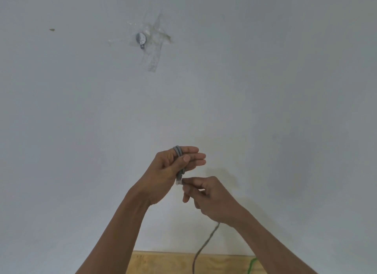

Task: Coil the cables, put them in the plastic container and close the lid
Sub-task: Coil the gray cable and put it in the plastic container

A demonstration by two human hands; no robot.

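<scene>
While the left hand [169, 169] clamps grey cable [179, 153] loops around its fingers, the right hand [206, 196] pinches the cable's clear plug [179, 180], slack trailing down past the wooden bench [163, 262].

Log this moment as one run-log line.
stage: coiling | left hand: holds grey cable loops | right hand: pinches cable near plug | green cable: on table | container: not in view

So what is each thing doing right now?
Left hand: shut on the grey cable, loops around its fingers.
Right hand: pinching the cable beside the plug.
Grey cable: partly coiled, the rest hanging down.
Green cable: loose on the wooden table.
Wall hook: taped on, bare.
</scene>
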